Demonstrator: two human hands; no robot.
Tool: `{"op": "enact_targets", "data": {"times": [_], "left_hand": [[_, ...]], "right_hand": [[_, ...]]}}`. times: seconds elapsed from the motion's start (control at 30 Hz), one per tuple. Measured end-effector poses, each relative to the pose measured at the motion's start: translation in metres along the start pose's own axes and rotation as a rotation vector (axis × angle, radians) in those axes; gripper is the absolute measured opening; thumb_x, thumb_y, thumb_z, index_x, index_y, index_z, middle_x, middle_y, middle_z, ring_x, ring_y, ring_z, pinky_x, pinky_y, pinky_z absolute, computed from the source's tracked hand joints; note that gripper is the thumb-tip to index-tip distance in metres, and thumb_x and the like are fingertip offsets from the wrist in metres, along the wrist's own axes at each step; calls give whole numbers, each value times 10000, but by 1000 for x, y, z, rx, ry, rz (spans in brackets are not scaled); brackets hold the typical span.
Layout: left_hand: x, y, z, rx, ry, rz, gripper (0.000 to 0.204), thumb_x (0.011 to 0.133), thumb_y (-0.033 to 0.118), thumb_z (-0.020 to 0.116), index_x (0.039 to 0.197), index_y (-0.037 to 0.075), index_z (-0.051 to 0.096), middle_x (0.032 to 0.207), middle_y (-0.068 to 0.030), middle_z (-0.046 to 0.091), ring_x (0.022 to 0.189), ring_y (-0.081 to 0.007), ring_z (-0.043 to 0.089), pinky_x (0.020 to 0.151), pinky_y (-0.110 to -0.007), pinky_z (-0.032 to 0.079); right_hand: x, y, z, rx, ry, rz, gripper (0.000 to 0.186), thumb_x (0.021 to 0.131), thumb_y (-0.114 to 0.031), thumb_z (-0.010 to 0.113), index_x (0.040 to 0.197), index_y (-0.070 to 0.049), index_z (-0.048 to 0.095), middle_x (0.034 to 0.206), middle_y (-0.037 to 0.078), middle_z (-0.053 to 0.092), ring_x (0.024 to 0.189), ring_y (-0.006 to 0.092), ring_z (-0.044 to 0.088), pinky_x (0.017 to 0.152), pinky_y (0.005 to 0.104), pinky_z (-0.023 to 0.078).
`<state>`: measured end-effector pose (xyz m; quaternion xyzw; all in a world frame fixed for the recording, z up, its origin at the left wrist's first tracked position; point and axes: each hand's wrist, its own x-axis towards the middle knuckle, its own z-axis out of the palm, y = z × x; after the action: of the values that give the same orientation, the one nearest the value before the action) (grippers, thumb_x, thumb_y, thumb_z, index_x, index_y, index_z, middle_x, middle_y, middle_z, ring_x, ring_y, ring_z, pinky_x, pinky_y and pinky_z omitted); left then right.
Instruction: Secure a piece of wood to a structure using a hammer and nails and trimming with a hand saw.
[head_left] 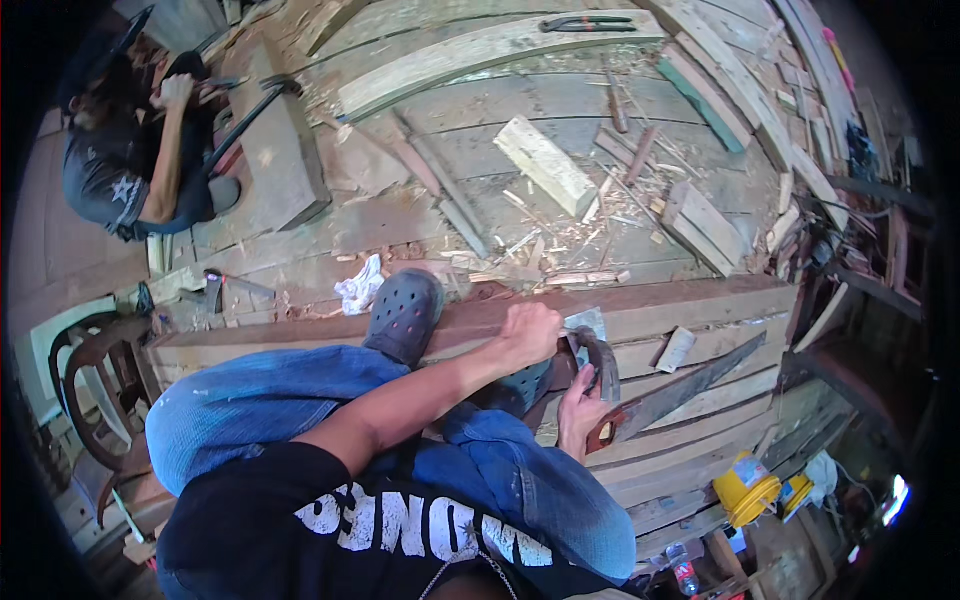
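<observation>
My left hand (533,334) is closed in a fist beside a small pale metallic piece (587,322). Whatever lies inside that fist is hidden. Close to it, my right hand (580,408) grips a dark curved piece (604,368), which looks like shaped wood, with its upper end near the left fist. Just right of my right hand lies a handsaw (690,388) with a brown wooden handle, flat on the planks. A small pale block (676,350) rests above the saw blade. My shoes are on the long beam (700,303) in front of me.
Offcuts, shavings and a thick wood block (545,165) lie on the floor ahead. Green-handled pliers (588,23) rest on a curved plank (440,72). Another person (130,170) works at a beam, far left. A carved chair frame (95,400) and yellow buckets (746,490) stand nearby.
</observation>
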<state>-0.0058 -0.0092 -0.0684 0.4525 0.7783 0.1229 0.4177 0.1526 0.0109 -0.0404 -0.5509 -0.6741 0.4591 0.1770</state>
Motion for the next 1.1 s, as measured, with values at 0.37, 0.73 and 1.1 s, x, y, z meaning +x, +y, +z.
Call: {"op": "enact_targets", "data": {"times": [0.37,0.73,1.1], "left_hand": [[4,7,0,24,5,-75,194,735,213,648,841,76,735,797,-223,672,810,-367,673,731,-465,526],[9,12,-16,74,-71,-75,244,777,332,686,930,153,750,821,-189,687,793,-357,675,750,-451,538],[8,8,-7,90,-33,-5,240,831,328,646,895,122,750,759,-203,669,746,-364,668,723,-456,527]], "right_hand": [[0,-4,-3,7,108,-16,350,968,-268,507,1199,-26,607,1140,179,651,1085,325,617,889,383,480],[-5,-9,-7,19,151,65,307,945,-235,532,1200,-89,621,1091,166,668,1014,356,644,835,395,512],[-9,9,-2,-48,197,50,318,908,-264,597,1134,-48,656,992,200,684,884,375,675,742,412,526]]}}
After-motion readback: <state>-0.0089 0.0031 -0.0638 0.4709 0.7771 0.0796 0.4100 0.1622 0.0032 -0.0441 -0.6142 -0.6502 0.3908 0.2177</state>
